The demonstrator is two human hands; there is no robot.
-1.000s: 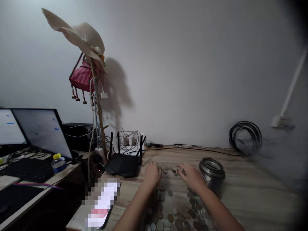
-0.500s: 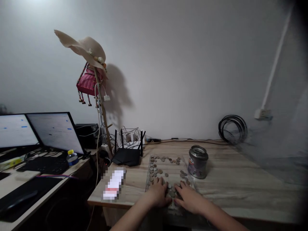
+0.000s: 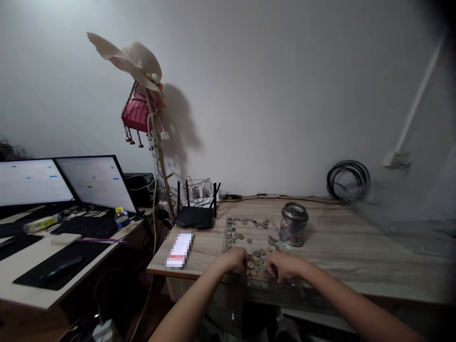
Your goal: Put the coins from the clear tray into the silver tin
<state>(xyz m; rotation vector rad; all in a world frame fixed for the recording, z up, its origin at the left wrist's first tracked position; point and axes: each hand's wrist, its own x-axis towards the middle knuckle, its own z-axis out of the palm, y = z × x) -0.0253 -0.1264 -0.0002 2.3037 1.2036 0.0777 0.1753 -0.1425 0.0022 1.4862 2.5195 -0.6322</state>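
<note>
Your left hand (image 3: 235, 260) and right hand (image 3: 283, 266) sit side by side at the near edge of the wooden table (image 3: 356, 256), close together but not touching. Both are curled, with the fingers bent down onto the coins (image 3: 254, 266). You cannot tell whether either hand has a coin pinched.

The coins lie loose between your hands and fan out from them toward twelve o'clock, on what looks like a clear sheet (image 3: 249, 230). The thickest cluster is in the gap between your knuckles, and thinner rows run along the sheet's left side and far edge.

At one o'clock from your right hand, just beside the coins, an open metal tin (image 3: 293, 224) stands upright. At ten o'clock from your left hand a phone (image 3: 179, 249) lies flat near the table's corner, and beyond it, at eleven o'clock, is a black router (image 3: 195, 216) with its antennas up.

Farther off at two o'clock, a coil of black cable (image 3: 348, 180) leans against the wall. At nine o'clock is a second desk with two lit monitors (image 3: 64, 183) and a small bottle (image 3: 121, 217).

Nothing lies between your hands and the coins.
</note>
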